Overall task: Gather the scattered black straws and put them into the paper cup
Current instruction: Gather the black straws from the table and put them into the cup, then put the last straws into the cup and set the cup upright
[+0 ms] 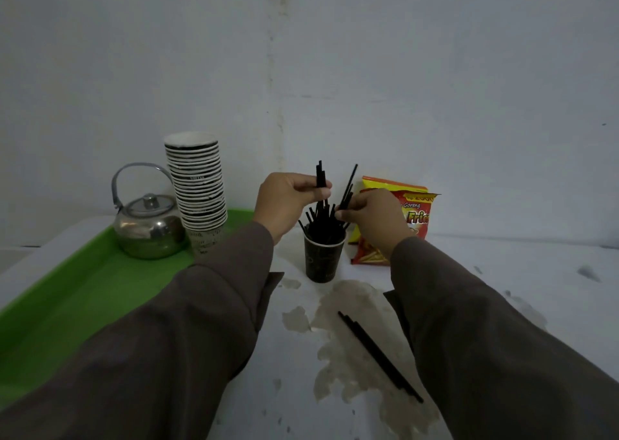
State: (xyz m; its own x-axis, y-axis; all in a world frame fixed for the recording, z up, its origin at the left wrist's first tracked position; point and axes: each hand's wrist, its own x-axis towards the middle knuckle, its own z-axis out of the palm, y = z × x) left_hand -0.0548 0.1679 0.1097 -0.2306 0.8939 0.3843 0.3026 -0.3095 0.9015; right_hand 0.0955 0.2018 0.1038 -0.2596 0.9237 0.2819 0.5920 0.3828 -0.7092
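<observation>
Hands over paper cup point(324, 258): left hand point(288, 201) pinches upright straw bundle point(321, 180), right hand point(370, 216) pinches tilted straws point(348, 188). Remaining straws point(380, 356) lie on desk point(502, 272), below right forearm, long axis diagonal; right hand looks nearer.

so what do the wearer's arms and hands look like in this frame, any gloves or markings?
Both hands are bare: no gloves, rings or watch visible on the left hand or right hand. Each arm wears a long, loose, dark brown-grey sleeve, left sleeve and right sleeve, of plain fabric with wide cuffs at the wrists. No logos or markings visible.
</observation>
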